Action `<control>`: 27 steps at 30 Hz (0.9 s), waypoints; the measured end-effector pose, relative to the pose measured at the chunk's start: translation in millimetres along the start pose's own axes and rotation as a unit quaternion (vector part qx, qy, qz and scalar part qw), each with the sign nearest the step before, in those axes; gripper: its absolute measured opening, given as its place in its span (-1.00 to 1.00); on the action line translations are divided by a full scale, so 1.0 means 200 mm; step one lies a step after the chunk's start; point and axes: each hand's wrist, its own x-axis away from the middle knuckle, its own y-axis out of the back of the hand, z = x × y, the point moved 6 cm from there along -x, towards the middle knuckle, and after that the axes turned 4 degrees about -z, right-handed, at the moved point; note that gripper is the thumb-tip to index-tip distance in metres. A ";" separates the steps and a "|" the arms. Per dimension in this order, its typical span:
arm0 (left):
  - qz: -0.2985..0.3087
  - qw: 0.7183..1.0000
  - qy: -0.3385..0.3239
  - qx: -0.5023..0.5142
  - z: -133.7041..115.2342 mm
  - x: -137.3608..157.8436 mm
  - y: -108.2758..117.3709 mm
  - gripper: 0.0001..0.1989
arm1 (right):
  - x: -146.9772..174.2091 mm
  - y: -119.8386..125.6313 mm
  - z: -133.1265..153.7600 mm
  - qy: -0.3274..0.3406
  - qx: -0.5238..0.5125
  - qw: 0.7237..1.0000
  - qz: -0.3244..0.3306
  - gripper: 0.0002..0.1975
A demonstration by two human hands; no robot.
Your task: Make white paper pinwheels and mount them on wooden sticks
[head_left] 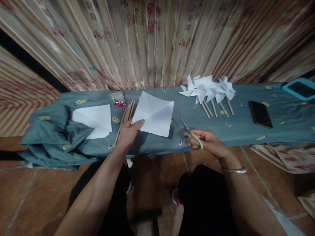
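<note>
My left hand [130, 131] pinches the lower left corner of a white square sheet of paper [155, 113], thumb on top. Faint diagonal creases cross the sheet, which is tilted above the cloth. To its right, my right hand [203, 141] grips a pair of scissors [195, 139] with pale green handles; the blades point up and left, apart from the paper. Beneath and beside my left hand lie several thin wooden sticks [126, 114]. A stack of white paper sheets [94, 119] rests farther left, partly under a fold of cloth.
Several white paper pinwheels [209, 88] on wooden sticks lie at the back right. A small open box of metal pins [118, 99] stands behind the sticks. Farther right are a black phone [261, 114] and a blue-framed tablet [301, 89]. Green patterned cloth [236, 131] covers the narrow table before a curtain.
</note>
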 end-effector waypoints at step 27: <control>0.102 0.988 0.063 0.101 0.03 0.10 -0.17 -0.29 | -0.15 -0.01 0.08 0.179 0.109 0.944 -0.255 -0.52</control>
